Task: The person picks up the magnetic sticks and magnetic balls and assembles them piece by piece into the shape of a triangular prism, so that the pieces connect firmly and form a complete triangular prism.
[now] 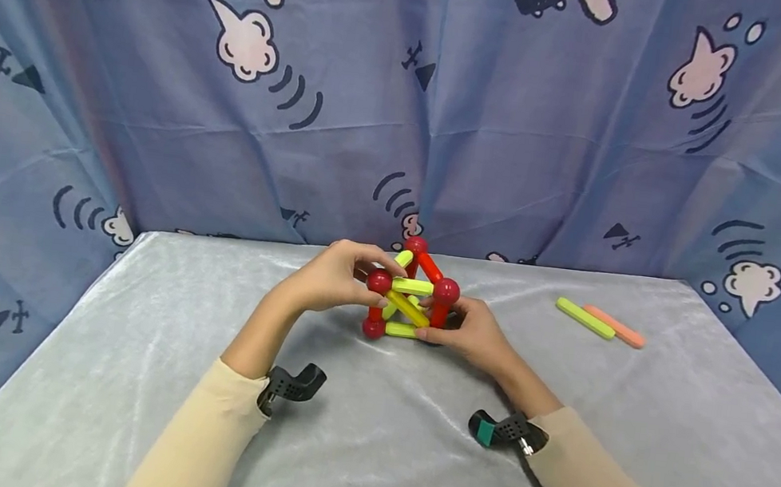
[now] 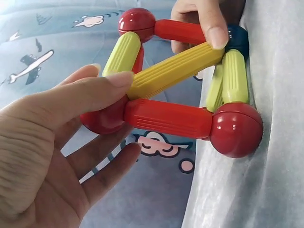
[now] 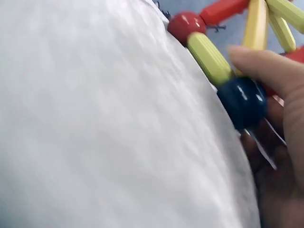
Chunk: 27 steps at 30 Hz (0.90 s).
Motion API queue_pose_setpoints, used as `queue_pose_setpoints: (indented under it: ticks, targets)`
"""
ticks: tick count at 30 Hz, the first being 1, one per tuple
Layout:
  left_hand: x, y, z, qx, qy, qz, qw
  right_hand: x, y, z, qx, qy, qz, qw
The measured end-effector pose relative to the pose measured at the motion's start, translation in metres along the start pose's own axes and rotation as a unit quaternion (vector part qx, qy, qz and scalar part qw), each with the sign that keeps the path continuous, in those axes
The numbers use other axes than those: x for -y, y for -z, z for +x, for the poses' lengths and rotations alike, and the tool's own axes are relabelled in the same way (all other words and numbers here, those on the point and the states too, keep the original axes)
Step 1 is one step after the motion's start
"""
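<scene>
A frame of magnetic rods and balls stands on the table, with red and lime rods joining mostly red balls. A yellow rod slants across its front face. My left hand holds the rod's upper end at a red ball, thumb on the rod and fingers behind the ball. At the lower right corner, my right hand grips the frame beside a dark blue ball. Its thumb rests on the yellow rod's lower end; its other fingers are partly hidden behind the frame.
To the right on the grey cloth-covered table, a loose lime rod lies beside an orange rod. A blue patterned curtain hangs behind the table's far edge, close behind the frame.
</scene>
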State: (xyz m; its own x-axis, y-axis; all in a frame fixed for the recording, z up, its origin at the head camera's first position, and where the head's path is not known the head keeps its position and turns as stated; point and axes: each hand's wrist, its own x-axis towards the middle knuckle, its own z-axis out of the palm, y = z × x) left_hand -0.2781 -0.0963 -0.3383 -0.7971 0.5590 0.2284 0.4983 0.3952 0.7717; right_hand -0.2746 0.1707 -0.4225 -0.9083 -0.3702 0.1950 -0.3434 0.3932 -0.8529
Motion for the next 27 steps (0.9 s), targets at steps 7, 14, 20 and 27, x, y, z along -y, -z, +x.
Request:
queue_pose_setpoints:
  ticks: [7,14,20,27]
  targets:
    - [0.013,-0.001,-0.001,-0.031,0.006,-0.048,0.9983,0.002,0.030,-0.004,0.066,-0.012,-0.103,0.9924]
    - [0.022,-0.008,0.003,-0.086,0.045,-0.058,0.9935,0.014,0.035,0.001,0.059,-0.025,-0.136,0.9887]
    - [0.019,-0.015,0.004,-0.128,0.009,0.114,0.9851,0.022,0.034,0.002,0.056,-0.094,-0.063,0.9920]
    - [0.013,-0.021,0.007,-0.111,-0.039,0.196,0.9735,0.038,0.029,0.001,0.175,-0.109,-0.018,0.9783]
